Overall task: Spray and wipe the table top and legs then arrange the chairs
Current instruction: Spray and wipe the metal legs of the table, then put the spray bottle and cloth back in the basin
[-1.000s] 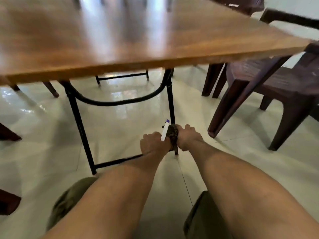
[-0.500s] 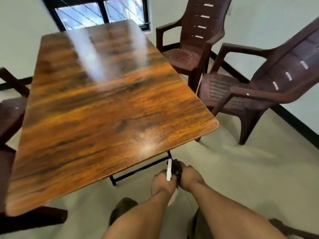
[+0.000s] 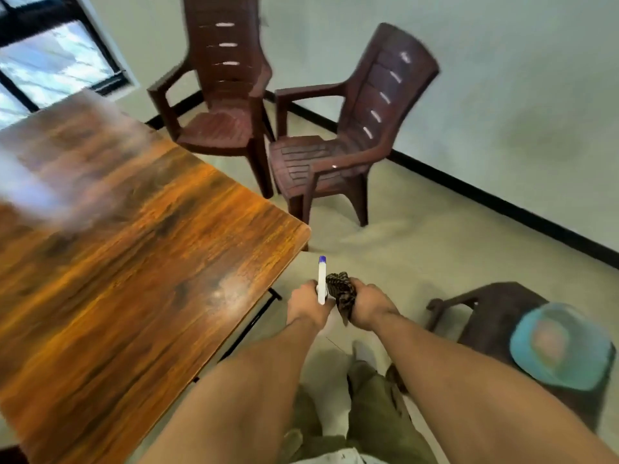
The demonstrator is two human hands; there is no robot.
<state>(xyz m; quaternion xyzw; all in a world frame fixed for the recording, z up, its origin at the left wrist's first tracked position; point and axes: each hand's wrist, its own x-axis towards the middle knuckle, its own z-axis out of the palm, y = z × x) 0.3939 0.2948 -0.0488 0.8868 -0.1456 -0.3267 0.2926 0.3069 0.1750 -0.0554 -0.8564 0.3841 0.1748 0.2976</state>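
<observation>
Both arms stretched forward, hands side by side off the near corner of the surface [image 3: 134, 262].
Grip of left hand [image 3: 306, 306] clamped round white spray bottle [image 3: 322, 279], blue tip up; grip of right hand [image 3: 368, 308] clamped on dark cloth [image 3: 341, 291]. Two brown chairs [image 3: 315, 162] beyond that corner.

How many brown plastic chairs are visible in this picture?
3. One chair stands by the far wall near the window; a second chair is beside it; a third chair, partly seen, is at lower right, bearing a blue object. The table may hide others.
</observation>
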